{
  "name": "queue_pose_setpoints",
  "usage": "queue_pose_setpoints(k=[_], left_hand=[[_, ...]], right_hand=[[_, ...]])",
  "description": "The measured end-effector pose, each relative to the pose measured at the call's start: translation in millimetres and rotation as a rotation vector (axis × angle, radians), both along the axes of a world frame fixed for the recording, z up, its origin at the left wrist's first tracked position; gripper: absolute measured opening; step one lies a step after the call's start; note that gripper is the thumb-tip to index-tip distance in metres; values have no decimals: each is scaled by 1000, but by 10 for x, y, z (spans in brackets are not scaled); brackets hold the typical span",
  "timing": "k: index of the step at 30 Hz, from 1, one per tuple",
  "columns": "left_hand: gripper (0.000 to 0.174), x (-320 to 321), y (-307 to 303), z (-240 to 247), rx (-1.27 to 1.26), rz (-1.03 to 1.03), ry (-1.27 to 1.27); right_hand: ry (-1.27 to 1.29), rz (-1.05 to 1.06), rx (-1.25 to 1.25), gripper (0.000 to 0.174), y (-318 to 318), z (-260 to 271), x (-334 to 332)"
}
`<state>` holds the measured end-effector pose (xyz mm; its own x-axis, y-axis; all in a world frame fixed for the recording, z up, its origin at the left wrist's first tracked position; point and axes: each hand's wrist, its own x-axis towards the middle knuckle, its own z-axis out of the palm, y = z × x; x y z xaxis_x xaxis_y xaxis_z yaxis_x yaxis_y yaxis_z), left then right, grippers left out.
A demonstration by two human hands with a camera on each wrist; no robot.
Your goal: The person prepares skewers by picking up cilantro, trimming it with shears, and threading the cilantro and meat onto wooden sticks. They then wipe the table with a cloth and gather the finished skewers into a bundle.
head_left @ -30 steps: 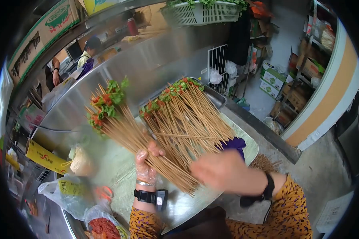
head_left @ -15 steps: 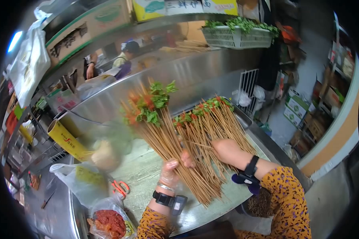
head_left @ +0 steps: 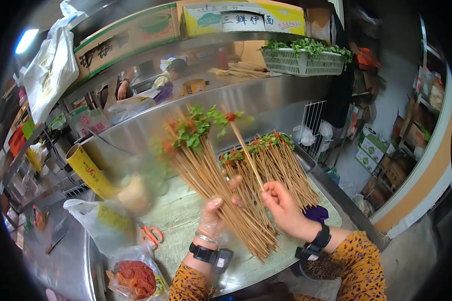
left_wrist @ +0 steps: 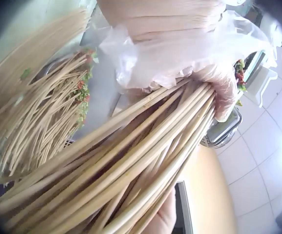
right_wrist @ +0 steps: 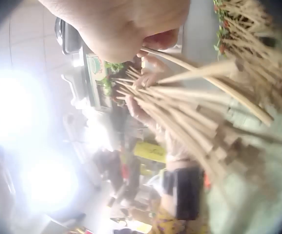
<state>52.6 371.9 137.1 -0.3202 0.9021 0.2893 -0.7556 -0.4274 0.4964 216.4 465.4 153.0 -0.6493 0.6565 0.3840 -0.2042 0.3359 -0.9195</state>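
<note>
My left hand [head_left: 213, 216], in a thin clear plastic glove, grips a thick bundle of wooden skewers [head_left: 221, 200] tipped with red pieces and green leaves [head_left: 198, 128]. In the left wrist view the gloved thumb wraps over the bundle [left_wrist: 136, 151]. Bare-skinned, my right hand [head_left: 286, 209] pinches the lower part of a skewer [head_left: 246, 153], held upright beside the bundle with red and green at its top. The right wrist view shows this skewer [right_wrist: 214, 80] running out from the right fingers. Behind, many more tipped skewers [head_left: 286, 175] lie in a metal tray [head_left: 309, 160].
At left are orange scissors [head_left: 152, 235], a bag of red minced filling [head_left: 135, 278], another plastic bag [head_left: 103, 226] and a yellow roll [head_left: 90, 170]. A basket of greens [head_left: 304, 62] stands on the ledge above. A person [head_left: 168, 72] is beyond it.
My right hand has gone from over the laid-out skewers and now holds one up next to the bundle, its tip raised. The left hand keeps its grip. The head view has swung left and up.
</note>
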Motion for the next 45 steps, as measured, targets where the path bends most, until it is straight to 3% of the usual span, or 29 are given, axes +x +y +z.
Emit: queue_pose_setpoints(k=[4, 5, 12, 14, 17, 21, 24, 27, 30, 31, 34, 35, 37, 38, 40, 41, 42, 45], left_hand=[[76, 58, -145, 62, -64, 55, 52], [72, -84, -179, -101, -102, -69, 100], [60, 3, -785, 59, -213, 194, 270], [53, 8, -980, 130, -219, 238, 292], [45, -84, -1178, 181, -193, 310, 348], [33, 37, -1369, 444, -123, 560, 437], [23, 109, -1529, 558, -377, 885, 997], [21, 144, -1648, 626, -440, 978, 1076], [26, 135, -1739, 664, -493, 980, 1141], [28, 86, -1748, 583, -506, 960, 1156], [30, 2, -1814, 186, -697, 913, 1356], [31, -27, -1832, -29, -772, 904, 1451], [57, -183, -1800, -720, -762, 939, 1277], [69, -219, -1791, -943, -789, 932, 1199], [73, -188, -1727, -1215, -814, 909, 1104], [71, -257, -1678, -1509, -736, 940, 1077], [62, -265, -1616, -1455, -683, 990, 1064], [33, -47, -1581, -919, -596, 1116, 1031]], right_hand=[[31, -11, 62, 11, -334, 64, -159], [16, -15, 109, 10, -406, 71, -203], [-69, -8, 432, 15, -828, -55, -351], [-27, 71, 389, 22, -993, -7, -339], [-24, 174, 471, 49, -1164, -76, -303], [-94, 16, 631, 88, -1482, -203, -390], [-304, 143, 230, 84, -1632, -60, -552], [4, 291, 242, 72, -1629, -235, -941], [114, 484, 70, 55, -1699, -288, -1113], [225, 459, 151, 46, -1710, -316, -1170], [106, 507, 291, 46, -1579, -767, -1265], [33, 481, 500, 46, -1492, -1122, -1285], [-110, 408, 551, 45, -1579, -1338, -1176], [-158, 419, 377, 42, -1635, -1242, -1122], [-213, 459, 6, 32, -1715, -1121, -1052], [-160, 440, 37, 32, -1730, -1210, -1052], [-107, 423, 68, 32, -1723, -1329, -1072], [12, 386, 200, 35, -1681, -1199, -1182]])
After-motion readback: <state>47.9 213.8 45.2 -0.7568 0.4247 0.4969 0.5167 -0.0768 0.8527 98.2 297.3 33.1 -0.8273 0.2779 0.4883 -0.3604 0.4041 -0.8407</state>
